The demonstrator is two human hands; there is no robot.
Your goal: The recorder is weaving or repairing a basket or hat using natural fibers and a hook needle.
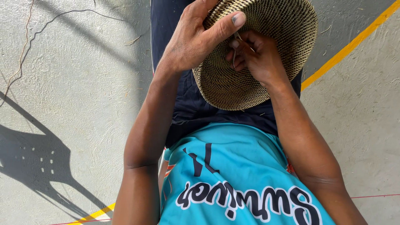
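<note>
A round woven basket [271, 37] of tan and dark coiled fibre rests upside down on my lap, its domed bottom facing the camera. My left hand [196, 37] grips its left edge, thumb stretched across the weave. My right hand [254, 54] lies on the middle of the basket with fingers curled around a thin metal needle or awl and a strand of fibre. The exact tool is partly hidden by my fingers.
I sit over a grey concrete floor [71, 83] with a yellow painted line [346, 50] at the right and another at the lower left. A chair's shadow [37, 158] falls on the left. Loose straw bits lie scattered on the floor.
</note>
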